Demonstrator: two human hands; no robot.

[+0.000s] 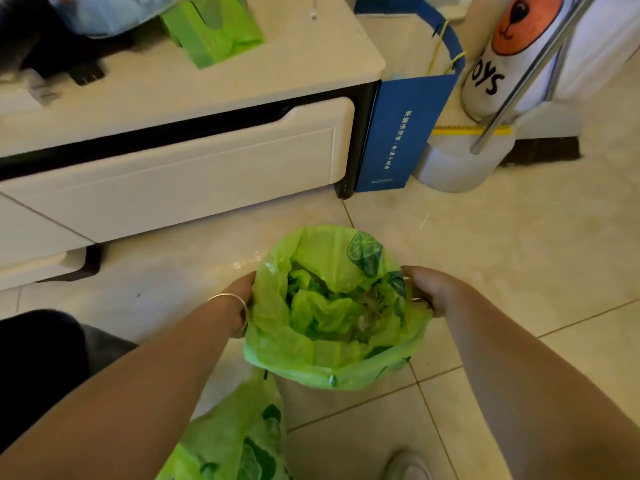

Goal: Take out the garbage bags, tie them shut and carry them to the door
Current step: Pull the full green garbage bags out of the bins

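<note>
A green garbage bag (332, 341) printed with lime slices lines a small pale bin (332, 403) on the tiled floor. Its mouth gapes, showing crumpled green waste inside. My left hand (240, 292), with a thin bangle on the wrist, grips the bag's folded-over rim on the left side. My right hand (429, 289) grips the rim on the right side. A second green bag (235, 434) of the same print hangs below my left forearm, close to the bin's near side.
A white low cabinet (173, 174) with drawers stands just beyond the bin, with a green plastic bag (214, 29) on top. A blue paper bag (398, 133), a white cylinder marked with letters (498, 64) and a metal pole (526, 74) stand at the right. A shoe (408, 465) shows at the bottom.
</note>
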